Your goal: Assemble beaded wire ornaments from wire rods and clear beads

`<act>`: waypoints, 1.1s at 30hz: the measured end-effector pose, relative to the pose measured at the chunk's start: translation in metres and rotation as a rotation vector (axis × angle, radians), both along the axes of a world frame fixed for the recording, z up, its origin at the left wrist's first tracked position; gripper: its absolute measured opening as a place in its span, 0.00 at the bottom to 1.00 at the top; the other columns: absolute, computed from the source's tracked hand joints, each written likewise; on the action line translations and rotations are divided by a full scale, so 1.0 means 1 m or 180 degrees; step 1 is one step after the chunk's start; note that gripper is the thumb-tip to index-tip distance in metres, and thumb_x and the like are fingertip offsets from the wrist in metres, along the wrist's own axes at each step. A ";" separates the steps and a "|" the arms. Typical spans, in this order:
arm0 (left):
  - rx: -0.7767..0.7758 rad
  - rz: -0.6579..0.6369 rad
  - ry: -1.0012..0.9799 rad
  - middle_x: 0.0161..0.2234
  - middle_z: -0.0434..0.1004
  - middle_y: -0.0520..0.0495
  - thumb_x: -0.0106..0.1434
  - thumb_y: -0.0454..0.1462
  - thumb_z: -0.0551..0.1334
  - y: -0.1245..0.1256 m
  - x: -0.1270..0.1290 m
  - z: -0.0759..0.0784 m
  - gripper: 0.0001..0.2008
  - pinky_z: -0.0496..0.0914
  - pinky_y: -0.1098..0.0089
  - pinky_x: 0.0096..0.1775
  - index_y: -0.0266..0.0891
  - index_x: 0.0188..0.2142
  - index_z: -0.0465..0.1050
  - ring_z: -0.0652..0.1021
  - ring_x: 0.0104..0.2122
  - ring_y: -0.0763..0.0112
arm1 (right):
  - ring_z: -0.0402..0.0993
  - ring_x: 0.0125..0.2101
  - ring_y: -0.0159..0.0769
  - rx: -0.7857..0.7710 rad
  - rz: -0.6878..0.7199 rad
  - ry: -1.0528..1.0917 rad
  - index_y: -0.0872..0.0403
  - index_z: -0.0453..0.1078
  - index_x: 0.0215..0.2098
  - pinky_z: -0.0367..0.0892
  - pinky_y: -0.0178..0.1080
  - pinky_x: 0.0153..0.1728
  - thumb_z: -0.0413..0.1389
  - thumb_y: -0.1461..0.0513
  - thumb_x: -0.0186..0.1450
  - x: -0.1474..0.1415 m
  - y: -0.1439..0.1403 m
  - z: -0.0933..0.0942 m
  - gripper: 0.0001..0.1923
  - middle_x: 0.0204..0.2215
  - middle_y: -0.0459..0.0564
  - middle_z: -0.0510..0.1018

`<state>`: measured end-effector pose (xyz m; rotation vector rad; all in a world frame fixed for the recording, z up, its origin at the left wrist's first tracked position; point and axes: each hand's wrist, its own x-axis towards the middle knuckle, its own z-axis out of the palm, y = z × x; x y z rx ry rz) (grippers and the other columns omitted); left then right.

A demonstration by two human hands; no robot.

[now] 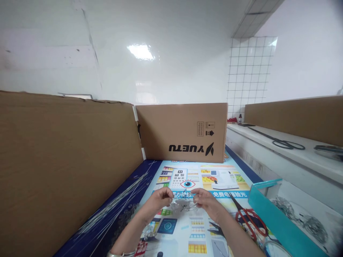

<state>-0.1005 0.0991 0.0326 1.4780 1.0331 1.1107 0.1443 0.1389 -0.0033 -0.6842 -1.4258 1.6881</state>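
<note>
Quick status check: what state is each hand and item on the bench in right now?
left hand: pinching the beaded wire piece
right hand: pinching its other end
beaded wire piece: held above the poster
red-handled scissors: lying flat, blades shut
loose wires: lying fanned out
teal box: open

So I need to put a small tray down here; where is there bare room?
Bare poster lies between the hands and the cardboard box. Crowded: thin wires along the left, red scissors and the teal box on the right.
</note>
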 end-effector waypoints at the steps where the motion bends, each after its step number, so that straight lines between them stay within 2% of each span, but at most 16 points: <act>1: 0.0003 0.0031 0.0043 0.22 0.66 0.55 0.50 0.30 0.59 0.001 -0.001 -0.002 0.04 0.59 0.76 0.26 0.37 0.27 0.67 0.65 0.23 0.77 | 0.64 0.29 0.31 0.0070 0.0031 -0.0088 0.52 0.68 0.43 0.57 0.33 0.30 0.60 0.61 0.51 0.002 0.001 0.000 0.20 0.28 0.45 0.69; 5: 0.0032 0.0151 0.0231 0.21 0.65 0.57 0.49 0.29 0.57 0.006 -0.004 -0.010 0.05 0.54 0.77 0.23 0.37 0.27 0.68 0.61 0.20 0.79 | 0.66 0.31 0.32 0.0392 0.0107 -0.0516 0.49 0.65 0.47 0.60 0.35 0.34 0.63 0.65 0.45 0.005 0.003 -0.001 0.30 0.31 0.44 0.70; 8: 0.0065 0.0225 0.0362 0.21 0.65 0.57 0.48 0.30 0.57 0.008 -0.005 -0.015 0.05 0.53 0.77 0.23 0.37 0.27 0.68 0.60 0.20 0.79 | 0.65 0.31 0.32 0.0677 -0.0004 -0.0866 0.47 0.64 0.49 0.61 0.36 0.34 0.63 0.68 0.42 0.003 0.002 -0.006 0.36 0.34 0.43 0.69; 14: 0.0182 0.0247 0.0581 0.23 0.67 0.55 0.47 0.31 0.57 0.010 -0.005 -0.022 0.05 0.56 0.76 0.26 0.37 0.26 0.69 0.64 0.23 0.77 | 0.63 0.30 0.32 0.1229 -0.0399 -0.1362 0.48 0.65 0.48 0.60 0.37 0.35 0.59 0.69 0.45 -0.003 0.004 -0.018 0.32 0.33 0.44 0.69; 19: 0.0202 0.0238 0.0766 0.21 0.65 0.56 0.48 0.32 0.57 0.008 -0.005 -0.024 0.04 0.55 0.76 0.23 0.37 0.26 0.70 0.61 0.20 0.78 | 0.65 0.30 0.33 0.1532 -0.0487 -0.1519 0.48 0.65 0.48 0.61 0.37 0.34 0.54 0.70 0.46 -0.004 0.007 -0.025 0.29 0.31 0.44 0.70; 28: 0.0349 0.0199 0.1030 0.24 0.68 0.54 0.49 0.32 0.57 0.012 -0.008 -0.031 0.05 0.57 0.76 0.24 0.37 0.26 0.69 0.63 0.22 0.76 | 0.65 0.28 0.32 0.1790 -0.0607 -0.1617 0.49 0.65 0.49 0.61 0.35 0.32 0.50 0.72 0.46 -0.006 0.011 -0.037 0.31 0.30 0.44 0.71; 33: 0.0422 0.0145 0.1172 0.24 0.69 0.54 0.47 0.31 0.56 0.013 -0.010 -0.033 0.06 0.58 0.76 0.25 0.37 0.26 0.69 0.65 0.22 0.76 | 0.65 0.28 0.31 0.1831 -0.0645 -0.1638 0.49 0.64 0.49 0.61 0.34 0.32 0.50 0.73 0.47 -0.008 0.010 -0.037 0.31 0.30 0.43 0.71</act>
